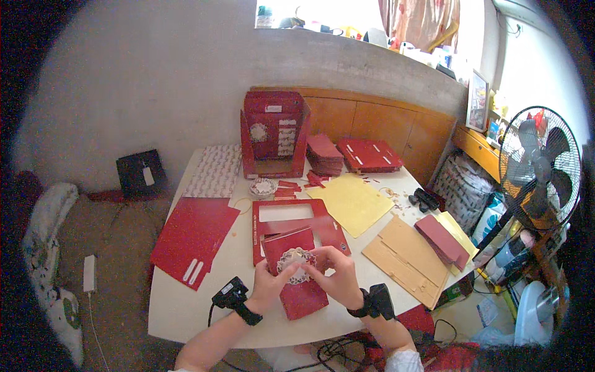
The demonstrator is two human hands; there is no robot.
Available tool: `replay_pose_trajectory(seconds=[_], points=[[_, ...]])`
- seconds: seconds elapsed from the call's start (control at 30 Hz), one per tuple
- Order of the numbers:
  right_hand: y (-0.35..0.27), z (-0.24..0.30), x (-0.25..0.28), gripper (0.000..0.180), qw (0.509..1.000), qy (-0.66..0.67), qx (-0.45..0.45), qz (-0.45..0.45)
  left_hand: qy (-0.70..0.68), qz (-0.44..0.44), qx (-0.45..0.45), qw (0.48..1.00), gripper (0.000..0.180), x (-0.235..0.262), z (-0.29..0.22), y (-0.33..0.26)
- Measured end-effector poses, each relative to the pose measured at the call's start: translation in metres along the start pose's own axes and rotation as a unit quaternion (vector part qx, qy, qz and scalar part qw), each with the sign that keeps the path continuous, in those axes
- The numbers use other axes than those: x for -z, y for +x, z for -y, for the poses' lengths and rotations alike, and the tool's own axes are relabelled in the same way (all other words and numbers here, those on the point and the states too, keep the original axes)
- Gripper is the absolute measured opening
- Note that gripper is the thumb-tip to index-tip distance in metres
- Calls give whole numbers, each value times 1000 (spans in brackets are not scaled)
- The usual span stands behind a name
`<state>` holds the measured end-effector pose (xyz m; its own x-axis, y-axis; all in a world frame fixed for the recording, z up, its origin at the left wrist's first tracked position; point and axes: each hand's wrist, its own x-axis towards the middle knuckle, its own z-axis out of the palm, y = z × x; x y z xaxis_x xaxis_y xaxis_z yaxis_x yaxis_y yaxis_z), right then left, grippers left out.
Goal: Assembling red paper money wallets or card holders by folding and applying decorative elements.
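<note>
Both my hands meet over a red card (pixel 304 302) at the front middle of the white table. My left hand (pixel 270 285) pinches the left edge of a round white lacy cut-out (pixel 294 255), its thumb on the face. The fingers of my right hand (pixel 338 274) grip the cut-out's right side, with the thumb near its middle. The cut-out lies over the red card; whether it touches the card I cannot tell. Beneath the card's upper part is a red cardboard sheet with a window (pixel 334 235). Dark devices are strapped to both my wrists.
Behind stands an open red box (pixel 273 133), near a pile of white lacy cut-outs (pixel 263 188). Red sheets (pixel 192 239) and a patterned sheet (pixel 214 170) lie left. Yellow paper (pixel 350 204), brown boards (pixel 406 257) and red stacks (pixel 369 155) lie right. A fan (pixel 539 167) stands beyond.
</note>
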<state>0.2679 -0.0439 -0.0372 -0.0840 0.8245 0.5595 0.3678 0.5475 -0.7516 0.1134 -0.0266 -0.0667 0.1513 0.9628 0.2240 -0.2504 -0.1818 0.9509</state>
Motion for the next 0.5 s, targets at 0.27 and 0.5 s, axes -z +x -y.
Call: replay_pose_trajectory(seconds=[0.27, 0.5], points=[[4, -5, -2, 50, 996, -76, 39, -12, -59, -22, 16, 998, 22, 1, -5, 1], [-9, -3, -10, 41, 985, 134, -28, 107, 15, 6, -87, 996, 22, -1, -21, -6]])
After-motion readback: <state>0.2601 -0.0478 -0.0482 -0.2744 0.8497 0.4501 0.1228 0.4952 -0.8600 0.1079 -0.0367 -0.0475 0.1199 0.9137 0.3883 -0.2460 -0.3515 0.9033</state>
